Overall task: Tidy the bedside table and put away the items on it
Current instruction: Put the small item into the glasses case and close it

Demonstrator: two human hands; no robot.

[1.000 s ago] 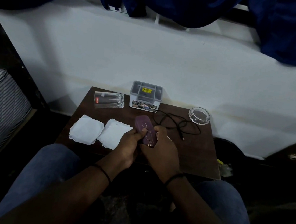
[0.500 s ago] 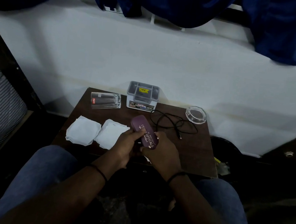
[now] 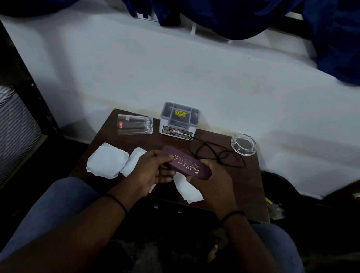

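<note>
Both hands are on a purple glasses case, a long rounded slab with a matte, slightly grainy skin and gold lettering on the lid. It's held just above the front half of the dark brown wooden tabletop, roughly dead centre. The left hand has its fingers curled round the case's 9 o'clock end, thumb on top; the right hand grips the 3 o'clock end the same way.

Around it: two crumpled white paper pieces lie flat at 9 o'clock, the nearer one partly covered by the left hand, and a third pokes out underneath the hands at 6. At 11 there's a clear ribbed drinking glass lying on its side. At 12, a squarish grey plastic organiser with compartments and a yellow sticker, up against the white wall. A thin black cable loops loosely at 1 o'clock, just behind the case. A round thick glass ashtray sits at 2, near the back corner.
</note>
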